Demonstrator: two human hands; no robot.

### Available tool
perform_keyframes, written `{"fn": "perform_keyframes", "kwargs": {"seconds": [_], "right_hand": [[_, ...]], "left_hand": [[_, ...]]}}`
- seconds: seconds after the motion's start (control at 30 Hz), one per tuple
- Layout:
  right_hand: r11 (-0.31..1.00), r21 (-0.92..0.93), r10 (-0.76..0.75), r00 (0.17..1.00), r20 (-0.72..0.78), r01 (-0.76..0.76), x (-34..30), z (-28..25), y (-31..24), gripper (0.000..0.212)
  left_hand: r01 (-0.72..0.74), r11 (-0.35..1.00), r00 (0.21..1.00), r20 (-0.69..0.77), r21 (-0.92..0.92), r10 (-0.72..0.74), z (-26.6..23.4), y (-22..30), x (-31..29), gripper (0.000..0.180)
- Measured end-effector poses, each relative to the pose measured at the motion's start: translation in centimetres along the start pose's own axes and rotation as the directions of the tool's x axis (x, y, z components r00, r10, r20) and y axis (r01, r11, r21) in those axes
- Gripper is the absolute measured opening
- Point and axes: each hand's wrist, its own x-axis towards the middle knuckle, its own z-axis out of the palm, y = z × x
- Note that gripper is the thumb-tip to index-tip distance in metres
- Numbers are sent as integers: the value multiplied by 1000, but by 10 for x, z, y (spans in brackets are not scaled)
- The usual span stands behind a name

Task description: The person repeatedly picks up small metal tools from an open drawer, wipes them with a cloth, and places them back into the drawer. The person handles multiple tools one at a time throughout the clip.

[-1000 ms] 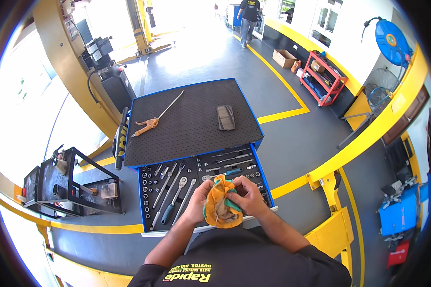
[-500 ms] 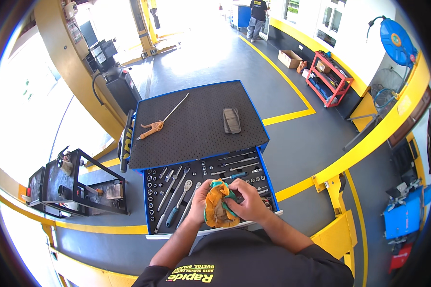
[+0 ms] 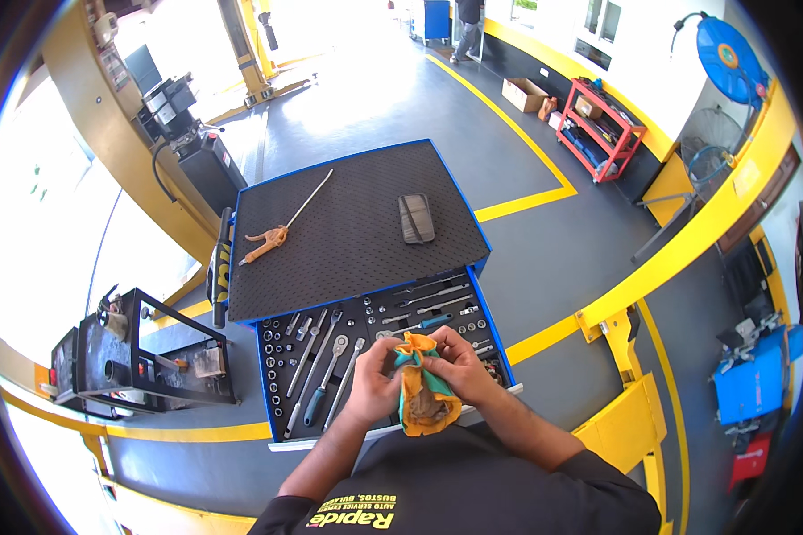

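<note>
My left hand (image 3: 376,382) and my right hand (image 3: 461,367) both grip a crumpled orange-and-green cloth (image 3: 428,399), with a greyish, soiled-looking patch in its folds. The fingers pinch its upper end between them, and the lower part hangs loose toward my shirt. Just below and beyond my hands is an open tool drawer (image 3: 276,392). In its dark tray lie a ratchet with a blue-grey handle (image 3: 316,406), several chrome bars and rows of sockets (image 3: 269,360). Another blue-handled tool (image 3: 435,321) lies beyond my right hand.
On the cabinet's black mat (image 3: 330,259) lie an orange air blow gun (image 3: 270,239) and a dark grey case (image 3: 417,219). A black metal cart (image 3: 143,348) stands left. Yellow rails (image 3: 687,259) run along the right, near a red trolley (image 3: 602,134). A person (image 3: 467,31) stands far off.
The cloth has been turned and gathered at its top, with its lower part hanging more to the right. My view has shifted slightly, so the cabinet sits a little further left.
</note>
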Motion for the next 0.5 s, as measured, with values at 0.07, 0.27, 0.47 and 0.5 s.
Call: {"fn": "perform_keyframes", "kwargs": {"seconds": [0.07, 0.27, 0.47, 0.5], "right_hand": [[977, -171, -115, 991, 67, 125, -4, 4, 3, 20], [987, -141, -99, 987, -130, 81, -12, -1, 44, 13], [945, 321, 141, 968, -205, -69, -25, -19, 63, 10], [956, 289, 110, 973, -205, -47, -28, -19, 60, 10]], "left_hand": [[97, 920, 995, 22, -379, -95, -1, -8, -2, 16], [237, 881, 969, 35, -409, -245, 4, -27, -14, 15], [-258, 900, 950, 259, 350, 172, 7, -35, -2, 16], [-224, 904, 957, 257, 365, 133, 7, -38, -1, 15]]}}
